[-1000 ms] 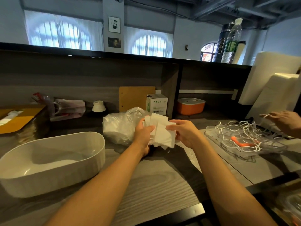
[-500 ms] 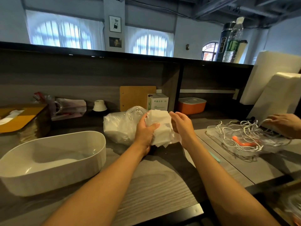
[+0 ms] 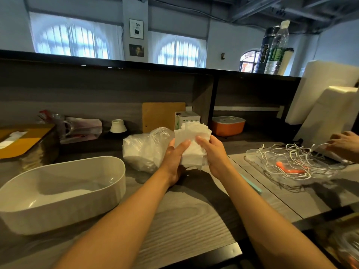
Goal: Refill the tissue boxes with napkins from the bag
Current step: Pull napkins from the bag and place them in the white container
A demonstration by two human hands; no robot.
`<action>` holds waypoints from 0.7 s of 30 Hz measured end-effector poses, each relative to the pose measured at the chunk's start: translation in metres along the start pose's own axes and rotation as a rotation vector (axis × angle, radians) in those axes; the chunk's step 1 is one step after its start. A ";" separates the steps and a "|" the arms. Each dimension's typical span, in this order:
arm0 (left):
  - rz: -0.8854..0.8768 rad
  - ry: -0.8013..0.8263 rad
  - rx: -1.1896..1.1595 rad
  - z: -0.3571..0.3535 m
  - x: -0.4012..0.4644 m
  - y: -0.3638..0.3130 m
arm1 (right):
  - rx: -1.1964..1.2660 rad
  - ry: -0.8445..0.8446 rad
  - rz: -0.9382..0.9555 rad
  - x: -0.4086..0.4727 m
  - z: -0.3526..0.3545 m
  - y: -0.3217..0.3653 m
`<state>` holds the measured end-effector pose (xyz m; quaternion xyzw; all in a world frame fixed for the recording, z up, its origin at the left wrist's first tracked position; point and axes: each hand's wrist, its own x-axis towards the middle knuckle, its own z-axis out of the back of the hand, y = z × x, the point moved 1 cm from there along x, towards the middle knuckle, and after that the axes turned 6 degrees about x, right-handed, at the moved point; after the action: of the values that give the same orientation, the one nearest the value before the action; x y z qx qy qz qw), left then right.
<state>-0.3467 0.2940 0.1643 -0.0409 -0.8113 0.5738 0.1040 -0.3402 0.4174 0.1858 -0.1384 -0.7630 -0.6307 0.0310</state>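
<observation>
White napkins (image 3: pixel 191 146) sit squeezed between the left hand (image 3: pixel 174 154) and right hand (image 3: pixel 212 152), both gripping, just beside the bag (image 3: pixel 143 150).

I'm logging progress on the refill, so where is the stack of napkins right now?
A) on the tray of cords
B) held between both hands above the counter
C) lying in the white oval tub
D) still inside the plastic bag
B: the left hand and right hand grip the stack of napkins between them, beside the plastic bag.
</observation>
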 end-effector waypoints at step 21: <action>-0.133 -0.207 0.435 -0.009 -0.001 0.005 | -0.199 -0.035 0.002 -0.002 0.002 0.001</action>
<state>-0.3443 0.3035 0.1621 0.0948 -0.6758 0.7281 0.0645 -0.3378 0.4189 0.1856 -0.1526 -0.6967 -0.7009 0.0043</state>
